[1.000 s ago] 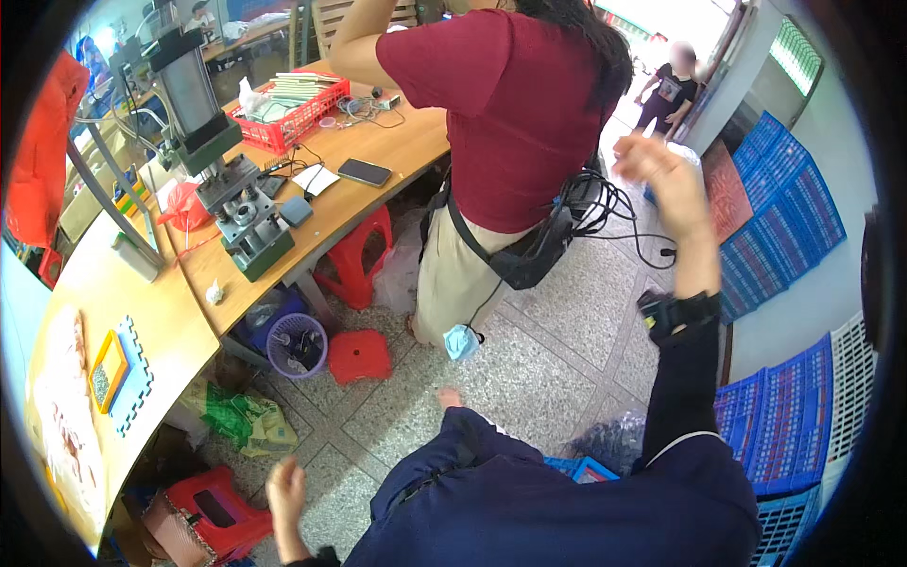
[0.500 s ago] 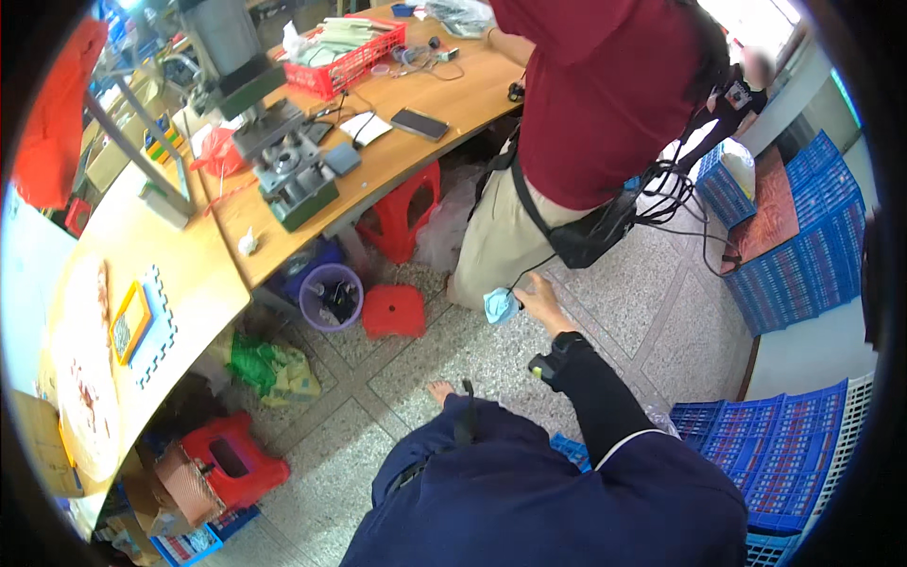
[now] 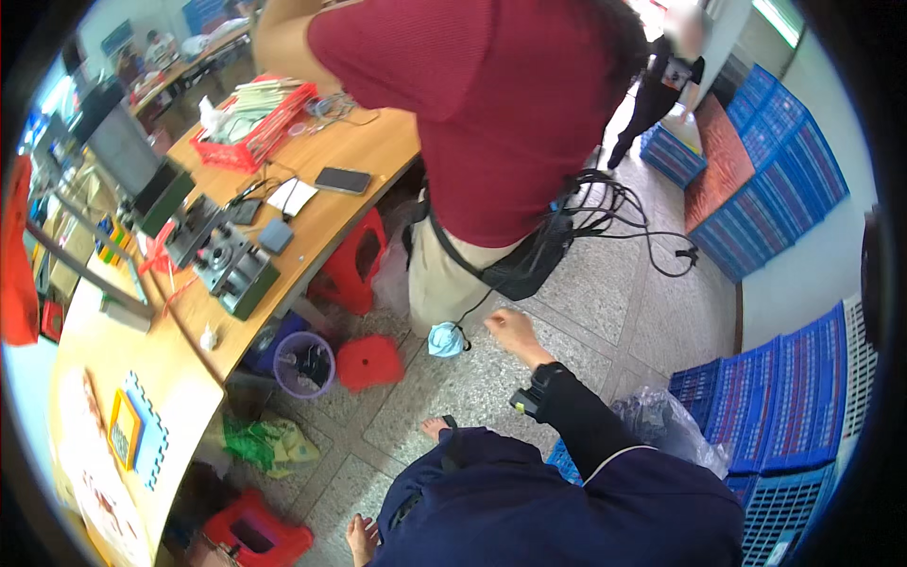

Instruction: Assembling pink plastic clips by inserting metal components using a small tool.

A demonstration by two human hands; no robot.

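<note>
Bright daylight, even, entering from top right; doorway area there blown out white. Soft shadows under wooden table (image 3: 340, 203). Faint sheen on grey floor tiles (image 3: 605, 293). Strong fisheye bending: table edge and blue crates (image 3: 794, 397) curve toward rim. Black vignette at corners. Right hand (image 3: 515, 333) slightly motion-blurred; centre otherwise sharp.

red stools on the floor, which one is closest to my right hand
The small red stool beside the purple bin lies closest to the right hand. The stool under the desk stands farther back; the one by the feet is farthest.
</note>
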